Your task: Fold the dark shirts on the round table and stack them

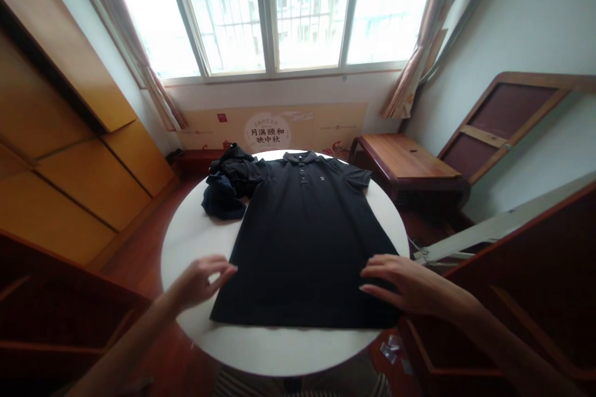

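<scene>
A black short-sleeved polo shirt (307, 248) lies spread front up on the round white table (186, 254), its collar at the far side and its hem towards me. My left hand (209, 279) is at the shirt's left edge, thumb and forefinger brought together in a pinch; whether cloth is between them I cannot tell. Over the right side of the shirt, near the hem, is my right hand (400, 282), with thumb and fingers apart and holding nothing. Whether its fingertips touch the fabric is unclear.
Crumpled dark clothes (228, 180) lie at the table's far left, against the shirt's sleeve. A low wooden side table (410, 158) stands beyond on the right. Wooden furniture (512, 298) is close on my right, and yellow cabinets (79, 186) line the left.
</scene>
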